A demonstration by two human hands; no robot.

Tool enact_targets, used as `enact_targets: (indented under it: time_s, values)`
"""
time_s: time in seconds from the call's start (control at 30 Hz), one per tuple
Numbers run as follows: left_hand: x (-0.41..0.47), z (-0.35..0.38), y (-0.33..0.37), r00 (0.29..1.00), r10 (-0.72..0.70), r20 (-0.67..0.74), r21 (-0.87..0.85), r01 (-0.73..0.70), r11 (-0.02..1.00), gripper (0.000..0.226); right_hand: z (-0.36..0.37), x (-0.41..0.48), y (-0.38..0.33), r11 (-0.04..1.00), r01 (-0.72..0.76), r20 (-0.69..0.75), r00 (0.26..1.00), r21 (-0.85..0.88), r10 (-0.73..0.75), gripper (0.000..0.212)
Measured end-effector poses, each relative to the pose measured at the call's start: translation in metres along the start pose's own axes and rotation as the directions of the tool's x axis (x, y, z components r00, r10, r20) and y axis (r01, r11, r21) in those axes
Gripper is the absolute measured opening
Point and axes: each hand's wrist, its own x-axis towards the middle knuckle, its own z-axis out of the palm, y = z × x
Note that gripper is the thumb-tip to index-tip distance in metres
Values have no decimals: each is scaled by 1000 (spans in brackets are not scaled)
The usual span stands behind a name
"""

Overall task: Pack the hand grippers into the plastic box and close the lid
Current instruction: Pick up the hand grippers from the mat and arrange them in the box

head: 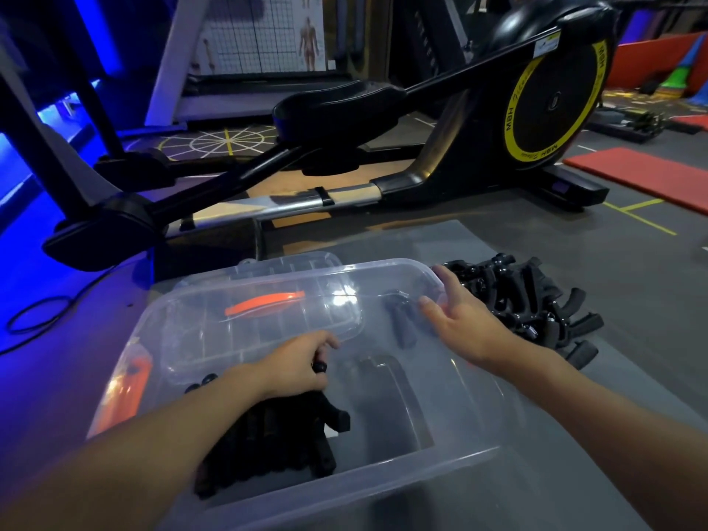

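Note:
A clear plastic box (383, 467) stands open on the floor in front of me. My left hand (295, 364) reaches down inside it, fingers closed on a black hand gripper (322, 412) that rests on several others stacked at the box's near left. My right hand (458, 320) lies on the box's far right rim with its fingers spread, holding nothing. Just beyond that hand sits a pile of black hand grippers (525, 304) on the floor. The clear lid (268, 316), with an orange latch, leans at the box's far left side.
A black elliptical trainer (421, 120) with a yellow-ringed wheel stands right behind the box. A red mat (647, 176) lies at the right. A black cable (36, 314) loops on the floor at the left.

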Motion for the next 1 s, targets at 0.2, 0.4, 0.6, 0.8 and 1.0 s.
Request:
enact_targets:
  time_s: [0.2, 0.4, 0.6, 0.8, 1.0]
  values:
    - [-17, -13, -14, 1000, -6, -12, 217, 8, 976, 15, -1, -1, -4, 1000, -1, -10, 1000, 7, 2, 69]
    - [-31, -19, -23, 997, -13, -71, 200, 27, 979, 21, -2, -2, -5, 1000, 2, -11, 1000, 0, -2, 68]
    - [-30, -18, -24, 985, -15, -172, 204, 50, 978, 22, -1, -1, -4, 1000, 0, -15, 1000, -14, -1, 70]
    - [-32, -23, -29, 994, -27, -109, 214, 50, 975, 36, -1, 0, -1, 1000, 5, -11, 1000, -19, -5, 67]
    - [-34, -26, -27, 994, -1, -108, 235, 26, 972, 34, -1, 0, 1, 1000, -7, -12, 1000, -17, 7, 70]
